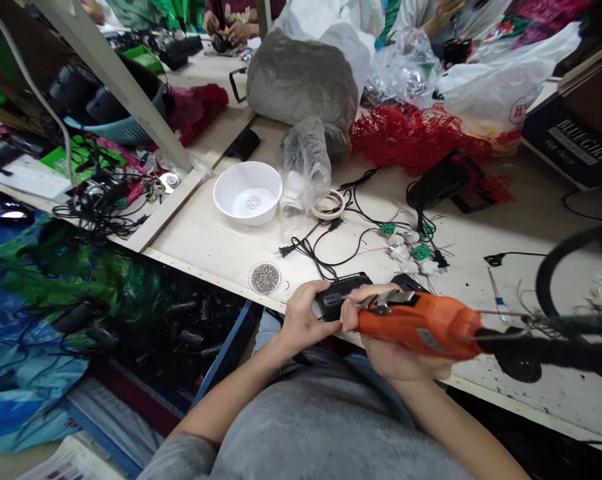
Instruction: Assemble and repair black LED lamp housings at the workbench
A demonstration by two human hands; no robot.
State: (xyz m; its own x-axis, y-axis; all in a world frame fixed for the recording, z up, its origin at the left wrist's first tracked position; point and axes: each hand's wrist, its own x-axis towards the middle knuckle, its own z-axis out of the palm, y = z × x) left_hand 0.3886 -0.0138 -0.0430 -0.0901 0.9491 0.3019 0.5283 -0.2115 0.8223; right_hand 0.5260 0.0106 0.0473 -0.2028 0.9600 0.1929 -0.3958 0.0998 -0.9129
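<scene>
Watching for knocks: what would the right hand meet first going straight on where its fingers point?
Probably the black plastic housing in the left hand; the right hand grips an orange power tool, and depth is unclear, so they may already touch.

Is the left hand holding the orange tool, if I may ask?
No, the left hand holds a black device; the orange tool is in the right hand.

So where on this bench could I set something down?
Free bench lies between the white bowl and the dish of metal beads, left of the black cable. It's crowded around the green boards and the orange tool.
</scene>
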